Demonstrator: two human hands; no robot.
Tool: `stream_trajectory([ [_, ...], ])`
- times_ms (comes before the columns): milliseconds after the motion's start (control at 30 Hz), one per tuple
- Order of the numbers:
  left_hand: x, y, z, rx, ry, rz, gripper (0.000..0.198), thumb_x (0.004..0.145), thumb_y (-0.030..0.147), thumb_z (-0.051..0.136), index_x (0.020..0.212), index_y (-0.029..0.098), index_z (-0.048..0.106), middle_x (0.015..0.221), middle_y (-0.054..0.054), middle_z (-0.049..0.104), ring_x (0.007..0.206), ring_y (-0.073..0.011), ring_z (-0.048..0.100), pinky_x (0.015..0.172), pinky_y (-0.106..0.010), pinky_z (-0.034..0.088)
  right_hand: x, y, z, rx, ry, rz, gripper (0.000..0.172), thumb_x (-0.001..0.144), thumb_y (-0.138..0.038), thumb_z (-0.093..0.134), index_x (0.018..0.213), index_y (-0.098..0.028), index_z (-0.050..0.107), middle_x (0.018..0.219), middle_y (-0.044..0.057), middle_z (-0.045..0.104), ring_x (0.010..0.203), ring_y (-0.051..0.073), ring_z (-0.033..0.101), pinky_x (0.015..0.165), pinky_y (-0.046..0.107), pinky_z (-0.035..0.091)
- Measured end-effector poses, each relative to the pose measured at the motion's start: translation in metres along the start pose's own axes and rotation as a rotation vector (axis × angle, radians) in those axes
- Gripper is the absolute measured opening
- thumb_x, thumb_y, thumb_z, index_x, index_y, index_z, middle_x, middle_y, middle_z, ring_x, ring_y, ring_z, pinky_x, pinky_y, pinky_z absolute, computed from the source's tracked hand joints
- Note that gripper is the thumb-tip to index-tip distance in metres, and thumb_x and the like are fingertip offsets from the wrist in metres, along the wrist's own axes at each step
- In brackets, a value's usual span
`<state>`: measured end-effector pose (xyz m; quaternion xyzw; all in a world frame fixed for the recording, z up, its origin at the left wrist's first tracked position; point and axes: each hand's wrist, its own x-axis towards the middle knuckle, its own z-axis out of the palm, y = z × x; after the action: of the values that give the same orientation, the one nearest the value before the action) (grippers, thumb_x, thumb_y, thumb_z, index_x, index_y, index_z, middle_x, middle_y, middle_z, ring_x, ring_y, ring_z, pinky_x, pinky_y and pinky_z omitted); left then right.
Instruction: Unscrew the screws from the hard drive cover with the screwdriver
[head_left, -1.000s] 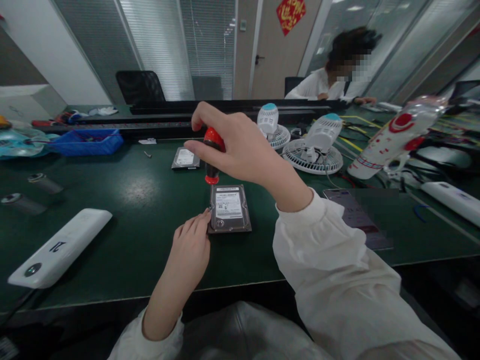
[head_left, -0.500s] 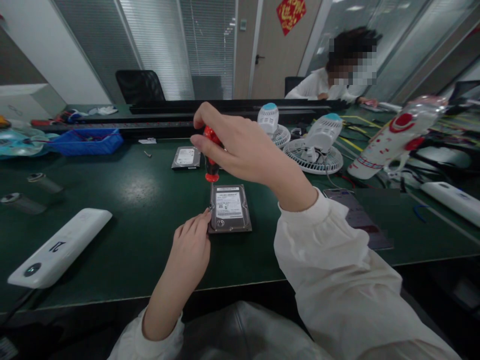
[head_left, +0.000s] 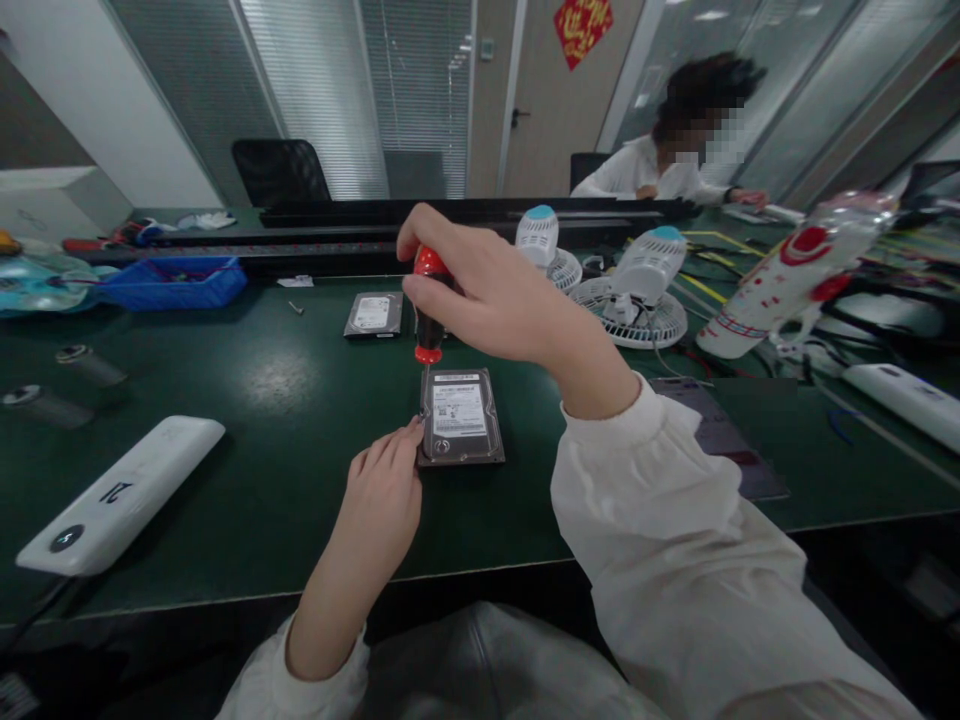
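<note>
A hard drive (head_left: 459,410) with a white label lies flat on the green table in front of me. My left hand (head_left: 386,470) is at its left edge, fingers together and fingertips pressed against the side. Above the drive's upper left corner, my right hand (head_left: 480,285) grips a red and black screwdriver (head_left: 429,335) held upright. Its thin shaft points down to the drive's left edge; I cannot see exactly where the tip rests. Just behind lies a second hard drive (head_left: 373,314), label up.
Two white fans (head_left: 645,290) lie behind my right arm, near a white patterned bottle (head_left: 757,290). A phone (head_left: 720,440) is beside my right sleeve. To the left are a white power bank (head_left: 124,495), metal cylinders (head_left: 90,365) and a blue tray (head_left: 176,285). A person (head_left: 645,170) sits across.
My right hand and the screwdriver handle have shifted slightly right. My left hand and the drive look unmoved. The other person's arm has shifted.
</note>
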<state>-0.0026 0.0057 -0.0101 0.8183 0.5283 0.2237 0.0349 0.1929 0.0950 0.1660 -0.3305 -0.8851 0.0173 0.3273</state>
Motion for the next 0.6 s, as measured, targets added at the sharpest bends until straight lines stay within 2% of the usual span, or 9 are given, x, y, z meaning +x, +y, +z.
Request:
stream_trajectory([
  [67, 0.0002, 0.0, -0.0001, -0.004, -0.002, 0.002, 0.051, 0.098, 0.004, 0.042, 0.144, 0.015, 0.06, 0.149, -0.016, 0.07, 0.134, -0.0312, 0.068, 0.107, -0.051, 0.056, -0.0001, 0.0021, 0.0001, 0.05, -0.007, -0.038, 0.019, 0.097, -0.022, 0.046, 0.114, -0.018, 0.052, 0.114, 0.007, 0.065, 0.097, 0.02, 0.058, 0.087, 0.035, 0.04],
  [133, 0.0004, -0.0001, -0.0004, -0.006, -0.005, 0.001, 0.051, 0.098, 0.004, 0.042, 0.143, 0.016, 0.061, 0.149, -0.016, 0.07, 0.135, -0.0309, 0.067, 0.107, -0.051, 0.056, 0.0003, 0.0035, 0.0002, 0.068, -0.018, -0.037, 0.02, 0.095, -0.019, 0.049, 0.115, -0.018, 0.053, 0.108, 0.005, 0.065, 0.092, 0.019, 0.057, 0.084, 0.034, 0.04],
  [200, 0.0005, -0.0002, -0.0007, -0.008, -0.01, -0.003, 0.051, 0.098, 0.004, 0.041, 0.143, 0.017, 0.061, 0.15, -0.015, 0.07, 0.136, -0.0303, 0.067, 0.108, -0.05, 0.056, 0.0007, 0.004, 0.0001, 0.039, -0.018, 0.0, 0.017, 0.1, -0.029, 0.053, 0.113, -0.019, 0.054, 0.096, 0.001, 0.063, 0.082, 0.017, 0.054, 0.078, 0.034, 0.038],
  [267, 0.0005, -0.0004, -0.001, -0.013, -0.015, -0.006, 0.052, 0.098, 0.004, 0.041, 0.144, 0.017, 0.061, 0.151, -0.014, 0.069, 0.137, -0.03, 0.066, 0.108, -0.05, 0.056, 0.0005, 0.0042, -0.0004, -0.012, -0.011, 0.031, 0.026, 0.104, -0.044, 0.055, 0.111, -0.019, 0.055, 0.089, 0.0, 0.06, 0.076, 0.017, 0.052, 0.076, 0.034, 0.037],
  [333, 0.0006, -0.0005, -0.0011, -0.017, -0.02, -0.005, 0.052, 0.098, 0.004, 0.041, 0.144, 0.017, 0.061, 0.151, -0.014, 0.069, 0.137, -0.0299, 0.066, 0.109, -0.05, 0.055, -0.0003, 0.0046, -0.0012, -0.037, -0.011, 0.037, 0.033, 0.105, -0.05, 0.053, 0.113, -0.018, 0.055, 0.09, 0.0, 0.061, 0.076, 0.017, 0.053, 0.077, 0.035, 0.037],
  [500, 0.0006, -0.0006, -0.0009, -0.017, -0.002, -0.002, 0.052, 0.097, 0.004, 0.041, 0.142, 0.018, 0.061, 0.149, -0.015, 0.07, 0.135, -0.0297, 0.067, 0.108, -0.049, 0.056, -0.0017, 0.006, -0.0015, 0.059, -0.031, -0.058, 0.026, 0.098, -0.025, 0.05, 0.123, -0.017, 0.052, 0.111, 0.005, 0.065, 0.09, 0.018, 0.058, 0.082, 0.034, 0.041],
  [600, 0.001, -0.0006, -0.0014, -0.013, -0.005, 0.005, 0.051, 0.097, 0.005, 0.041, 0.142, 0.018, 0.061, 0.149, -0.015, 0.07, 0.134, -0.03, 0.068, 0.107, -0.05, 0.056, -0.0008, 0.0048, -0.0006, 0.07, -0.022, -0.059, 0.023, 0.1, -0.031, 0.054, 0.119, -0.017, 0.054, 0.1, 0.001, 0.063, 0.08, 0.015, 0.054, 0.077, 0.032, 0.039],
])
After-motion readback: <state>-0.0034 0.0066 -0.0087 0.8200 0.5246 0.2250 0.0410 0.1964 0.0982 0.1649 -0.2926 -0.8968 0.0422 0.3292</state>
